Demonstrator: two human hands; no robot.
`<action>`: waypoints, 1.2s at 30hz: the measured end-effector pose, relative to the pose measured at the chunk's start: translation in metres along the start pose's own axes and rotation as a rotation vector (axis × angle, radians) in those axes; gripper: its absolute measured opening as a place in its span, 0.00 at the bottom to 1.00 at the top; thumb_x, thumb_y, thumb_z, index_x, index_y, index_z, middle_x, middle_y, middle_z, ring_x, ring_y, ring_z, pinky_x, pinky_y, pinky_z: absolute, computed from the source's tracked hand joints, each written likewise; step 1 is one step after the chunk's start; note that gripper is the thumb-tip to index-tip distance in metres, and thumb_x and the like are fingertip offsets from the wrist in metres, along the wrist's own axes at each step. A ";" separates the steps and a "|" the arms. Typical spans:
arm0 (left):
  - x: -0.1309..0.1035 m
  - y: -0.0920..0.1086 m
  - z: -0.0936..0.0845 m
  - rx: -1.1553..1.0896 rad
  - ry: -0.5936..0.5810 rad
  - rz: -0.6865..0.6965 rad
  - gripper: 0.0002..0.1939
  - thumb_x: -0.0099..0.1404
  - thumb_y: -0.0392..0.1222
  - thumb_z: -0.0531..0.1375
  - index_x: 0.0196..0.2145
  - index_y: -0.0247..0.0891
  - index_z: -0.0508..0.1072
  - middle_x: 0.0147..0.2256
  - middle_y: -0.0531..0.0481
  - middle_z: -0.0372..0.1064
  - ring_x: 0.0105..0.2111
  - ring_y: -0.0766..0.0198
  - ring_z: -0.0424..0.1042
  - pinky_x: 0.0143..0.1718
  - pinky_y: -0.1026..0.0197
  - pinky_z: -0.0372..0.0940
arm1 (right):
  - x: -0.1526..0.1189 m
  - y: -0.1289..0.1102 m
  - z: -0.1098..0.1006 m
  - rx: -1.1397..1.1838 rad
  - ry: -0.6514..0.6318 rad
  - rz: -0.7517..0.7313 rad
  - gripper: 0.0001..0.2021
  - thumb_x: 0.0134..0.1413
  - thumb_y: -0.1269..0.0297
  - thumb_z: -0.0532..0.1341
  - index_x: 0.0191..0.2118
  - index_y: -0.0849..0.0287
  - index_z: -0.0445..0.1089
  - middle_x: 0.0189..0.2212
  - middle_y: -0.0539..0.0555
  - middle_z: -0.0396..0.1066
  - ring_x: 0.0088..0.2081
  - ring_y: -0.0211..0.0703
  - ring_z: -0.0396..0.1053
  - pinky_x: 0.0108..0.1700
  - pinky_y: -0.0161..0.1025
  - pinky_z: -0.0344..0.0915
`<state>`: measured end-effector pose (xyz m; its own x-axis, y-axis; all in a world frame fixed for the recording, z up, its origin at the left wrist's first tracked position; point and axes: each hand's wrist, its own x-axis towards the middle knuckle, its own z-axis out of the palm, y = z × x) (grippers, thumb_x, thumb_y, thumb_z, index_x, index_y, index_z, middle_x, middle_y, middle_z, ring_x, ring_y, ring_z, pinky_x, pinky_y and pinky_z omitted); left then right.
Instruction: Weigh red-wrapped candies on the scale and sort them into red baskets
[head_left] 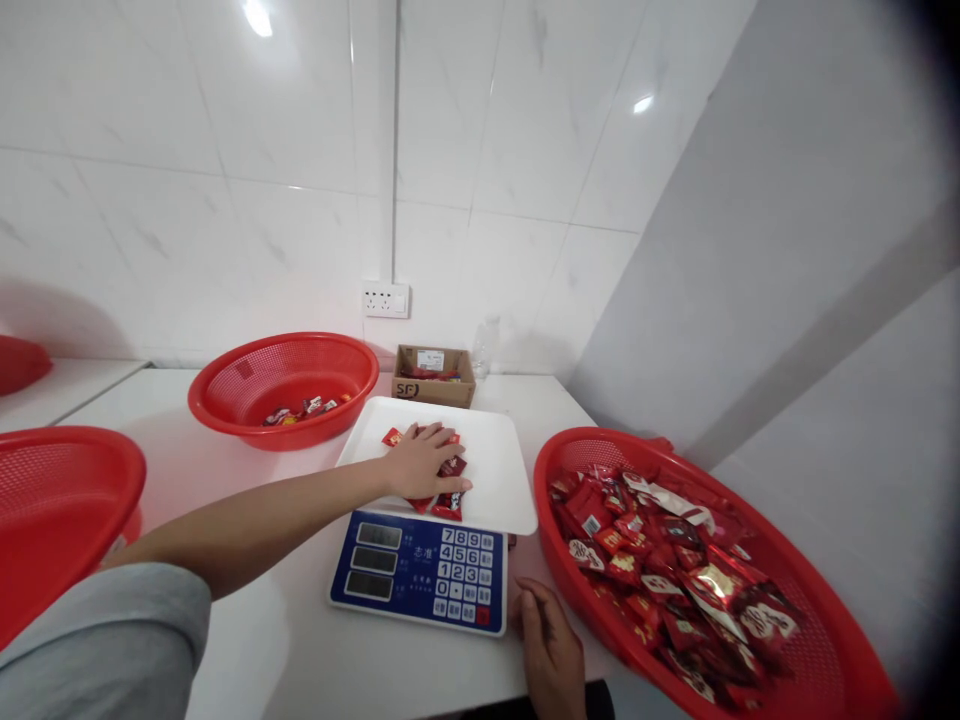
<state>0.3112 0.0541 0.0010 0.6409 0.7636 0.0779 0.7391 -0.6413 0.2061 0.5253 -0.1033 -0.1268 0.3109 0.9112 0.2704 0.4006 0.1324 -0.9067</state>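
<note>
Red-wrapped packets [448,503] lie on the white tray [495,470] of a blue-fronted scale [397,570]. My left hand [424,465] rests over them with its fingers spread, covering part of the pile. To the right of the scale's keypad, my right hand [547,640] is at the table's front edge, its fingers curled together; whether anything is inside them is hidden. Close beside that hand stands a large red basket [551,490] full of red and dark packets [667,570].
Behind the scale's left side, a red basket [217,405] holds several packets. A small cardboard box [433,392] and a clear bottle [486,345] stand by the wall. Another red basket [60,500] is at the near left.
</note>
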 end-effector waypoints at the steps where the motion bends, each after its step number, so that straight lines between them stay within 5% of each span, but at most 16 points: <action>1: -0.001 0.001 0.000 -0.014 0.019 0.028 0.33 0.60 0.65 0.49 0.55 0.40 0.62 0.59 0.39 0.53 0.60 0.44 0.48 0.56 0.37 0.42 | 0.000 0.001 0.000 0.001 -0.005 0.005 0.22 0.52 0.45 0.54 0.35 0.60 0.73 0.32 0.58 0.75 0.33 0.45 0.72 0.34 0.35 0.69; 8: -0.006 0.001 -0.006 -0.056 0.070 0.111 0.20 0.67 0.50 0.48 0.53 0.41 0.63 0.55 0.45 0.61 0.57 0.57 0.56 0.58 0.48 0.47 | -0.001 0.007 -0.001 -0.028 -0.026 0.008 0.22 0.54 0.46 0.53 0.37 0.60 0.72 0.33 0.58 0.74 0.33 0.45 0.72 0.34 0.35 0.69; 15: -0.021 0.007 -0.010 -0.014 -0.046 0.117 0.39 0.57 0.65 0.53 0.59 0.40 0.55 0.61 0.37 0.47 0.62 0.46 0.42 0.59 0.38 0.36 | -0.001 0.007 -0.001 -0.024 -0.046 0.029 0.22 0.54 0.46 0.52 0.37 0.60 0.72 0.32 0.57 0.74 0.33 0.44 0.71 0.35 0.34 0.68; 23: -0.021 -0.022 -0.018 -0.083 -0.035 0.184 0.37 0.60 0.60 0.54 0.61 0.41 0.50 0.62 0.40 0.48 0.62 0.52 0.45 0.60 0.47 0.41 | -0.002 0.008 -0.001 0.007 -0.060 0.078 0.25 0.53 0.43 0.52 0.38 0.62 0.72 0.31 0.58 0.73 0.32 0.44 0.71 0.34 0.34 0.68; 28: -0.033 -0.062 -0.037 0.097 0.058 -0.172 0.30 0.66 0.55 0.47 0.62 0.38 0.49 0.63 0.43 0.43 0.63 0.58 0.42 0.61 0.56 0.42 | -0.002 0.008 -0.001 0.027 -0.049 0.101 0.26 0.52 0.42 0.53 0.38 0.62 0.72 0.32 0.58 0.74 0.32 0.44 0.71 0.33 0.33 0.68; 32: -0.064 -0.107 -0.062 0.185 0.083 -0.472 0.31 0.65 0.54 0.48 0.60 0.33 0.53 0.62 0.36 0.45 0.62 0.46 0.41 0.58 0.43 0.41 | -0.001 0.009 -0.001 0.033 -0.056 0.108 0.27 0.51 0.41 0.53 0.38 0.62 0.72 0.30 0.58 0.74 0.30 0.43 0.71 0.32 0.33 0.68; 36: -0.121 -0.146 -0.093 0.218 0.100 -0.811 0.32 0.61 0.55 0.52 0.56 0.29 0.57 0.58 0.30 0.50 0.59 0.39 0.46 0.53 0.34 0.44 | 0.000 0.008 -0.002 0.048 -0.063 0.120 0.27 0.50 0.40 0.53 0.37 0.62 0.73 0.30 0.57 0.74 0.30 0.43 0.71 0.32 0.33 0.68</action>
<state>0.1059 0.0623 0.0519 -0.1188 0.9901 0.0749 0.9923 0.1158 0.0434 0.5302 -0.1032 -0.1339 0.2993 0.9439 0.1395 0.3218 0.0378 -0.9461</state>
